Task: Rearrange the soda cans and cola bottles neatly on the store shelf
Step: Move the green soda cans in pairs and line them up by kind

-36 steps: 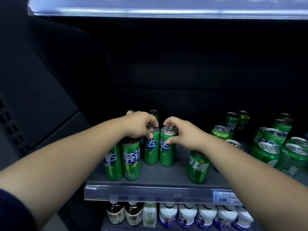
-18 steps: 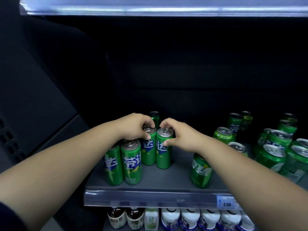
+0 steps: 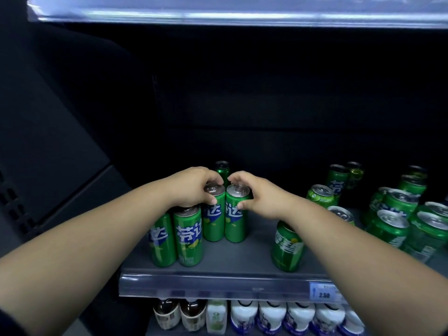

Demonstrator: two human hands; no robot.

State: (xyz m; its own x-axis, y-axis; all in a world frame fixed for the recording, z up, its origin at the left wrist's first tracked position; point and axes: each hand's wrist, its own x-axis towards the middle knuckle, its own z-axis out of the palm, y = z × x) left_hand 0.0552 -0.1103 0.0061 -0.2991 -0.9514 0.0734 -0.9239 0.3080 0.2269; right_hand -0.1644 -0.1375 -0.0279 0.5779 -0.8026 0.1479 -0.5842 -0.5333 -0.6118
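Tall slim green soda cans stand on the grey shelf [image 3: 257, 258]. My left hand [image 3: 191, 187] grips the top of one upright can [image 3: 213, 219]; my right hand [image 3: 257, 192] grips the can [image 3: 235, 221] touching it on the right. Two more slim cans [image 3: 188, 241] stand in front of them at the left, partly under my left forearm. Another slim can [image 3: 221, 168] stands behind my hands. A shorter green can [image 3: 287, 248] stands alone under my right forearm.
A loose cluster of short green cans [image 3: 392, 214] fills the shelf's right side. The shelf front carries a price tag [image 3: 323, 292]. Below it stand brown bottles [image 3: 179, 314] and white bottles [image 3: 286, 318]. Dark walls close in at the left and back.
Both hands have slid their two cans a little toward the left and forward, so they now stand closer behind the front pair. The camera has shifted slightly.
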